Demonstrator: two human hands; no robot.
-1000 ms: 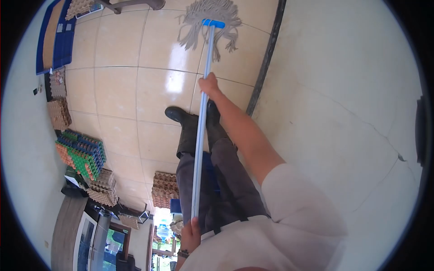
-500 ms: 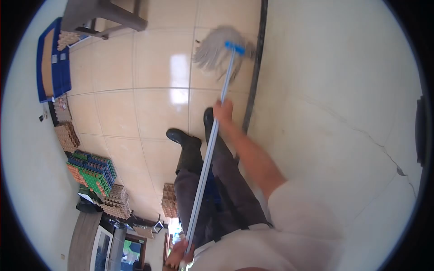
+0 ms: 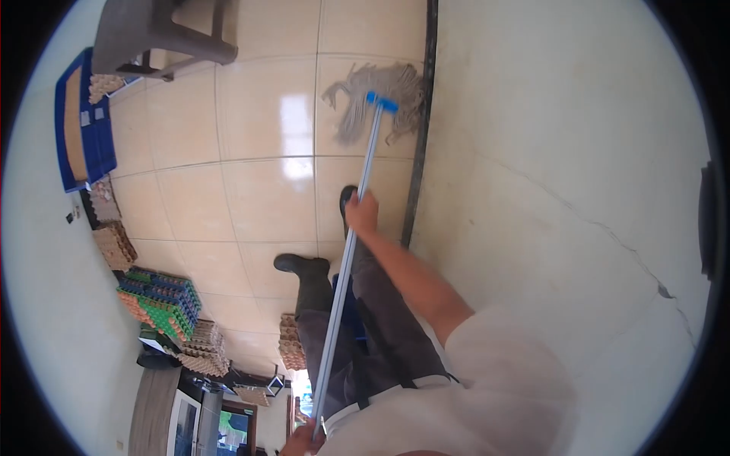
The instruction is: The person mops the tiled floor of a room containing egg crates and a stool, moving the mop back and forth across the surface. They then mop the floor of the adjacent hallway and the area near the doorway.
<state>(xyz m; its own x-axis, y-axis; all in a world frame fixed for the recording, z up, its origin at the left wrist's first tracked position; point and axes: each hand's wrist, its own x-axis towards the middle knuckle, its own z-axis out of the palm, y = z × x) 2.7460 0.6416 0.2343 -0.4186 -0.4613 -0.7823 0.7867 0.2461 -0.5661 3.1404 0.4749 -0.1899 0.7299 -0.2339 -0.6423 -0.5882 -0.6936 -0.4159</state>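
- The room has a floor of glossy cream tiles (image 3: 266,205), edged by a dark skirting strip (image 3: 423,129) along a pale wall (image 3: 547,152) with a thin crack (image 3: 661,290).
- A grey string mop head (image 3: 411,87), the landmark here, lies spread on the tiles, its right-hand strands up against the strip.
- A blue plastic clamp (image 3: 382,102) sits over the middle of the mop head and joins it to a long silver metal pole (image 3: 339,304), which slants back toward the person.
- The right hand (image 3: 363,215) is clamped around the pole, on the person's side of the mop head.
- The left hand (image 3: 303,439) is closed around the pole's near end, farthest from the mop head, and is partly cut off by the view's lower edge.
- Black rubber boots (image 3: 310,285) and dark grey trousers (image 3: 395,311) show between the mop head and the person's pale shirt (image 3: 502,357).
- Left of the mop head, well apart, stands a brown plastic stool (image 3: 163,38), with a blue case (image 3: 95,129) farther left.
- Left of the mop head and nearer the person, also well apart, is a stack of green and blue egg trays (image 3: 163,300).
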